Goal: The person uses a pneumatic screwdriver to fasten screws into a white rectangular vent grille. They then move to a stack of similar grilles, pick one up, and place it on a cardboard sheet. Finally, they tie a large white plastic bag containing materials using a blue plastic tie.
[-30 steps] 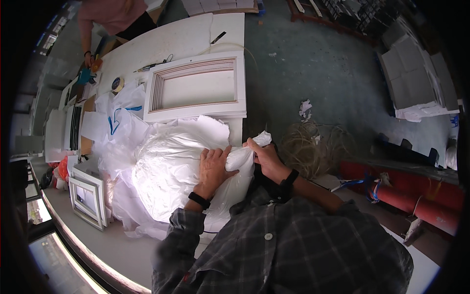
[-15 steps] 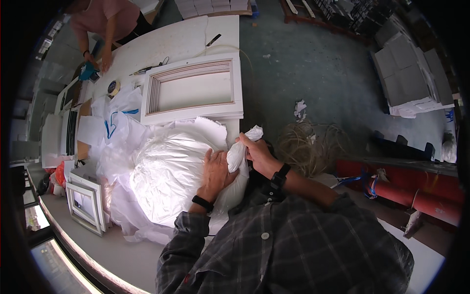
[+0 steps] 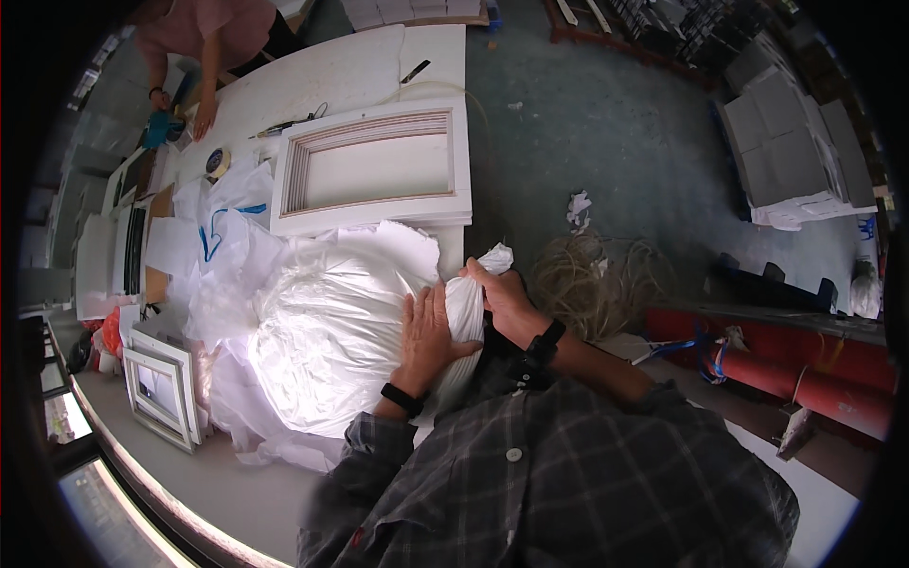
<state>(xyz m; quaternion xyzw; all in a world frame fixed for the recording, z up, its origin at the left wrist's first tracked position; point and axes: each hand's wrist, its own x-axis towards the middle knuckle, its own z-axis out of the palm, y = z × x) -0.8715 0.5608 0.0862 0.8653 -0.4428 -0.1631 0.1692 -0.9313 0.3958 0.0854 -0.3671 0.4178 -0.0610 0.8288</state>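
A large, bulging white plastic bag (image 3: 327, 336) lies on the worktable in front of me, its surface creased and shiny. My right hand (image 3: 507, 301) is closed round the bag's gathered neck, and a crumpled tip pokes out above the fist. Against the side of the bag near that neck rests my left hand (image 3: 431, 336), fingers stretched out and thumb apart. Thin translucent plastic sheeting (image 3: 222, 293) spreads out along the bag's left side. Behind the bag sits a stack of white rectangular frames (image 3: 369, 222).
A roll of tape (image 3: 218, 163) and a black-handled tool (image 3: 289, 124) lie on the white table (image 3: 350, 76). Smaller white frames (image 3: 161, 398) lean at left. Coiled clear tubing (image 3: 597, 284) is on the floor by a red beam (image 3: 852, 407). A co-worker (image 3: 208, 47) holds a teal tool far left.
My left hand has flattened and its fingers have straightened against the bag. The gathered neck in my right hand now looks longer and more stretched. The co-worker's hands have moved slightly apart.
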